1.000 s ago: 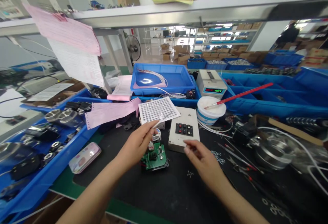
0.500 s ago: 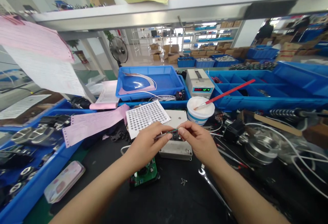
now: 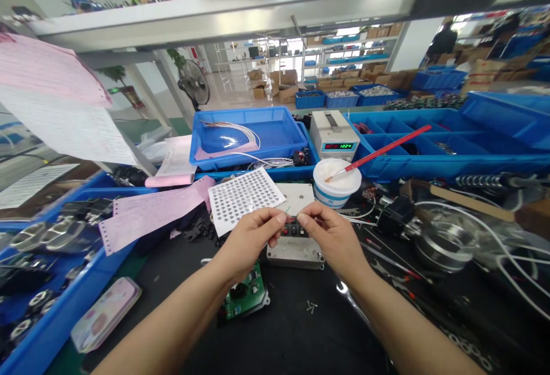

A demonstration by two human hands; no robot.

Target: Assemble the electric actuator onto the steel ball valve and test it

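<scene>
Hands meet over the worktop (image 3: 292,329), just above a beige box (image 3: 296,237) with dark buttons on its top. The left hand (image 3: 249,240) and the right hand (image 3: 329,235) each pinch, between thumb and forefinger, the end of a thin green wire (image 3: 287,213) that spans the small gap between them; the fingers of both are drawn narrow on it. The wire is too fine to tell more about it.

A green circuit board (image 3: 244,296) lies below the left wrist, partly hidden by the forearm. A white dotted sheet (image 3: 243,197) lies tilted just left of the box, beside pink papers (image 3: 150,212). Behind the box stands a white tub (image 3: 336,183) with a red-handled brush (image 3: 378,152) leaning in it, and behind that a meter (image 3: 334,134) with a lit display. A blue tray (image 3: 247,134) holding white wires sits to the left of the meter. A wrench (image 3: 350,297) lies by the right forearm.
</scene>
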